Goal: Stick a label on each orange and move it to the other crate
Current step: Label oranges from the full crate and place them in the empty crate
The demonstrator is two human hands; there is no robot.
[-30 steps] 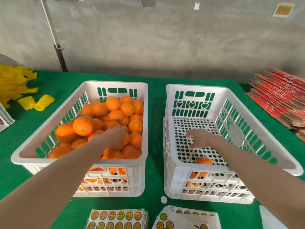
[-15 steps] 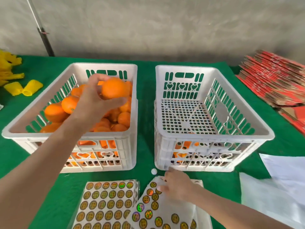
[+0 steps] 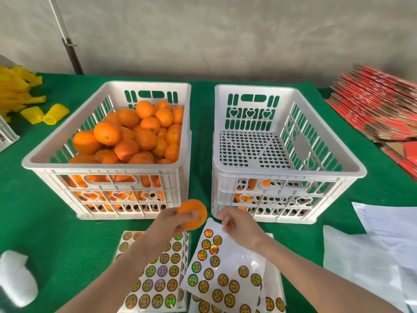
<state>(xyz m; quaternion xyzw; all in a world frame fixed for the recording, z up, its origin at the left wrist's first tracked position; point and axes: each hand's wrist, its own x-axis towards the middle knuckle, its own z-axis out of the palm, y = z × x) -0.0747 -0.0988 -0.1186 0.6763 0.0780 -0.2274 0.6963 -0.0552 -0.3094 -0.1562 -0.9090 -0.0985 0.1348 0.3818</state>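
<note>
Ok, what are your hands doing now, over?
Left hand holds orange. Right hand curled above label sheet, pinch unclear. Nothing blocking right crate.

A green cloth (image 3: pixel 45 222) covers the table below a grey wall (image 3: pixel 225 35), with yellow foam sleeves (image 3: pixel 48 114) and a dark pole (image 3: pixel 70 48) at upper left, stacked red flattened cartons (image 3: pixel 379 105) at upper right, white papers (image 3: pixel 388 220) at lower right, and a blurred white object (image 3: pixel 15 279) at lower left.
</note>
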